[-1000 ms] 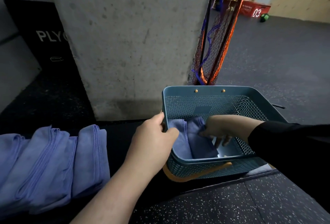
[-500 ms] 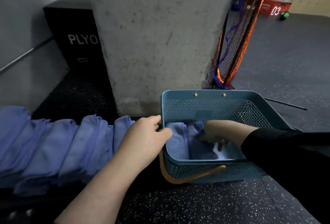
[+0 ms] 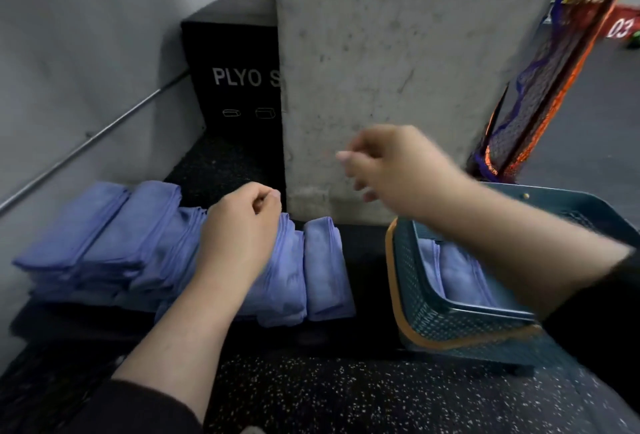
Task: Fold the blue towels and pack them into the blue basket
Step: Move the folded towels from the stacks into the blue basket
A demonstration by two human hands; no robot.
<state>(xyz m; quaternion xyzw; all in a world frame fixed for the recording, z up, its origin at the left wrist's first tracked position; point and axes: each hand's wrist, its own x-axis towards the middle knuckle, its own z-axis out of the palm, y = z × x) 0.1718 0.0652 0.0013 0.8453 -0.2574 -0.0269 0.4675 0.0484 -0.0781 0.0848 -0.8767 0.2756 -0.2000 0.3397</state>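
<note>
Reaching for the row of folded blue towels (image 3: 194, 246), the left hand (image 3: 239, 236) rests on top with fingers curled, pinching nothing I can make out. Right hand (image 3: 391, 170) is blurry in mid-air, loosely curled, empty. Grabbing one towel could drag its neighbours loose. The blue basket (image 3: 460, 326) sits just right, two towels in, concrete pillar (image 3: 381, 53) close behind.

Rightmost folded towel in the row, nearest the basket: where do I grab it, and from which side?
Probably pinch the rightmost folded towel across its narrow width near the far end, coming from above. It lies lengthwise, its right side free toward the blue basket, its left side against its neighbour.
</note>
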